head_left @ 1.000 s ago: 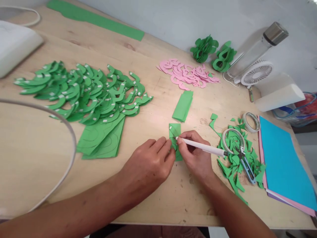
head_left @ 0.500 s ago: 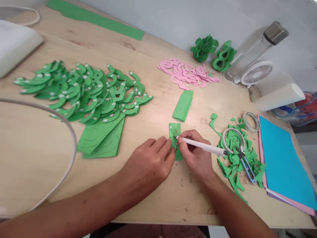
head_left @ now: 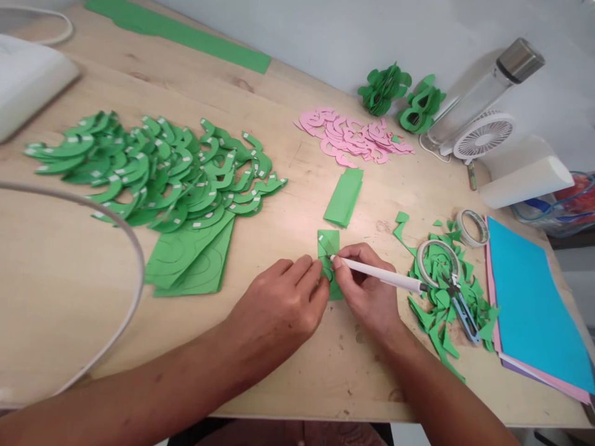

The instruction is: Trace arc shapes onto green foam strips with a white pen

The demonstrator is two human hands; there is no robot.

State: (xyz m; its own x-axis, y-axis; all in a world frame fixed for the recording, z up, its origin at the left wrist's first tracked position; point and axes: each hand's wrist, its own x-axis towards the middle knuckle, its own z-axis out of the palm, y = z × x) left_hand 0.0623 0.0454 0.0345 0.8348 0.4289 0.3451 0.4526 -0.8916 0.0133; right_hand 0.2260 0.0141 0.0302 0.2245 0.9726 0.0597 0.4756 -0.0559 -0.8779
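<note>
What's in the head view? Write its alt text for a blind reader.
The right hand holds a white pen to green paper that the left hand touches, on a table. Green cutouts lie left, pink cutouts beyond, green scraps and blue paper right.

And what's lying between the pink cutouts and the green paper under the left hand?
More green paper, stacked or folded, lies between the pink cutouts and that worked-on paper, as the head view shows.
</note>
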